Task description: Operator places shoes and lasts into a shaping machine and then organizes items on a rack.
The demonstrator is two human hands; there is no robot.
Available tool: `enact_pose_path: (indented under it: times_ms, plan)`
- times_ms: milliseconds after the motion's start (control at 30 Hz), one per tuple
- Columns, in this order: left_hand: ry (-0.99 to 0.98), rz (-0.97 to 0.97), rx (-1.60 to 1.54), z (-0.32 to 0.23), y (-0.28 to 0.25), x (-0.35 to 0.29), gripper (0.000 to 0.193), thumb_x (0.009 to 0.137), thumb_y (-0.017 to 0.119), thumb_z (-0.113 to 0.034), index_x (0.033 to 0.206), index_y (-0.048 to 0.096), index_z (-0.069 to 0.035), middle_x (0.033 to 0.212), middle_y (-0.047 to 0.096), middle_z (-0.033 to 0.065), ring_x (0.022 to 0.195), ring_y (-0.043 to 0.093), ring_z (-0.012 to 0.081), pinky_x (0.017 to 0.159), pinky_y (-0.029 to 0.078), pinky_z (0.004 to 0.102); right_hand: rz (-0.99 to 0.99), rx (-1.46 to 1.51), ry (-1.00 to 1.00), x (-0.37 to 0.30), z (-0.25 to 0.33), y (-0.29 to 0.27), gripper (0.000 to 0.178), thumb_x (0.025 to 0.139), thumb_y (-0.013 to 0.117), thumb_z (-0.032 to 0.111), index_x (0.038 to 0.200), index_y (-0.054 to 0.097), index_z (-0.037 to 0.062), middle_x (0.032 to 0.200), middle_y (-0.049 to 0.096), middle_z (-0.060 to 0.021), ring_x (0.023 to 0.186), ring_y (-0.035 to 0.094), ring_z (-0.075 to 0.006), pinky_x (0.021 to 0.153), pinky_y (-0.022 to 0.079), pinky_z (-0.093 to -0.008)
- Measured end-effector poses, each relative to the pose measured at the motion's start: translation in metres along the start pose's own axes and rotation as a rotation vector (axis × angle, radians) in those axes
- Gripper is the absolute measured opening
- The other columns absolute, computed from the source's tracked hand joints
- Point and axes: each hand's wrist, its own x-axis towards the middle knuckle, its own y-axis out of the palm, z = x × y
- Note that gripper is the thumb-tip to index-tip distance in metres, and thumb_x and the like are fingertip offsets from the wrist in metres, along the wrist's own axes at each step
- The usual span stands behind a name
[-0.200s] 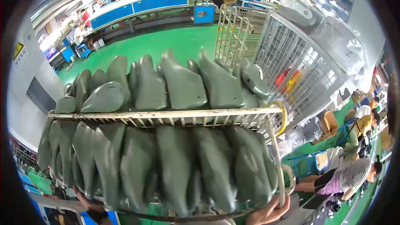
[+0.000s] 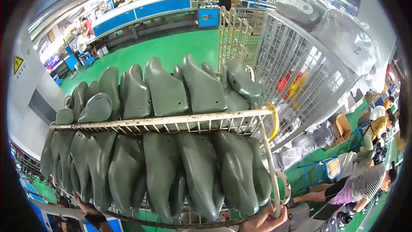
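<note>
A cream-painted metal rack cart [image 2: 206,117] fills the middle of the view in front of me. Dark green shoe lasts [image 2: 164,88] stand in a row on its upper shelf, and another row of lasts [image 2: 161,163] hangs or leans below the rail on my side. At the lower right, my right hand [image 2: 265,222] is closed around the cart's upright post near its bottom corner. My left hand [image 2: 87,208] is at the lower left, against the near frame of the cart. Its fingers are partly hidden by the frame and the lasts.
Close on the right, a tall grey wire cage [image 2: 304,56] carries bulky plastic-wrapped bags [image 2: 347,36]. A wall with a warning sign [image 2: 18,65] borders the left. Beyond lie green floor [image 2: 180,45] and a blue-white workbench line [image 2: 146,8]. A person in a striped shirt [image 2: 367,182] works at the right.
The loaded cart has shifted left in the view, its right end most of all, and my right hand has moved left with it. More of the cage's mesh shows beside it.
</note>
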Motion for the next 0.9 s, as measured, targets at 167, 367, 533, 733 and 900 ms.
enact_pose_path:
  times_ms: [167, 367, 533, 733, 900]
  plan:
    - [-0.095, 0.013, -0.199, -0.023, 0.012, -0.008, 0.056, 0.106, 0.037, -0.035, 0.153, 0.036, -0.004, 0.156, 0.04, 0.0196, 0.14, 0.041, 0.0352, 0.116, 0.032, 0.0499, 0.001, -0.113, -0.144, 0.021, -0.02, 0.018, 0.024, 0.094, 0.058, 0.0, 0.118, 0.056, 0.0006, 0.093, 0.042, -0.0028, 0.072, 0.035, -0.0126, 0.062, 0.036, -0.0272]
    - [-0.387, -0.073, -0.454, -0.032, 0.022, -0.016, 0.05, 0.104, 0.039, -0.032, 0.144, 0.047, -0.003, 0.148, 0.047, 0.0197, 0.139, 0.043, 0.0324, 0.111, 0.038, 0.044, 0.094, -0.011, -0.069, 0.03, -0.06, 0.056, 0.042, 0.092, 0.05, -0.006, 0.133, 0.048, -0.0019, 0.113, 0.047, -0.0106, 0.096, 0.053, -0.0198, 0.084, 0.045, -0.0333]
    - [0.058, -0.214, -0.15, -0.101, 0.045, -0.002, 0.054, 0.102, 0.048, -0.038, 0.136, 0.049, 0.003, 0.15, 0.045, 0.0223, 0.13, 0.051, 0.0377, 0.101, 0.045, 0.0432, 0.129, 0.039, -0.083, 0.057, -0.077, 0.095, 0.042, 0.093, 0.051, -0.006, 0.135, 0.049, 0.0006, 0.111, 0.051, -0.0109, 0.093, 0.053, -0.0187, 0.084, 0.045, -0.0317]
    - [0.084, -0.245, -0.031, -0.17, 0.045, 0.011, 0.064, 0.092, 0.059, -0.047, 0.134, 0.049, 0.001, 0.145, 0.047, 0.0218, 0.129, 0.048, 0.0389, 0.104, 0.043, 0.0461, 0.153, 0.204, 0.152, 0.092, -0.075, 0.174, 0.046, 0.088, 0.051, -0.004, 0.134, 0.052, 0.0002, 0.102, 0.056, -0.0085, 0.092, 0.053, -0.0174, 0.085, 0.045, -0.0318]
    - [0.039, -0.258, -0.007, -0.204, 0.048, 0.014, 0.08, 0.088, 0.054, -0.065, 0.128, 0.051, 0.003, 0.131, 0.054, 0.0261, 0.119, 0.054, 0.0413, 0.105, 0.041, 0.0514, 0.158, 0.192, 0.156, 0.127, -0.074, 0.229, 0.042, 0.086, 0.052, -0.002, 0.129, 0.053, 0.0008, 0.099, 0.056, -0.0077, 0.088, 0.052, -0.0173, 0.082, 0.044, -0.0304]
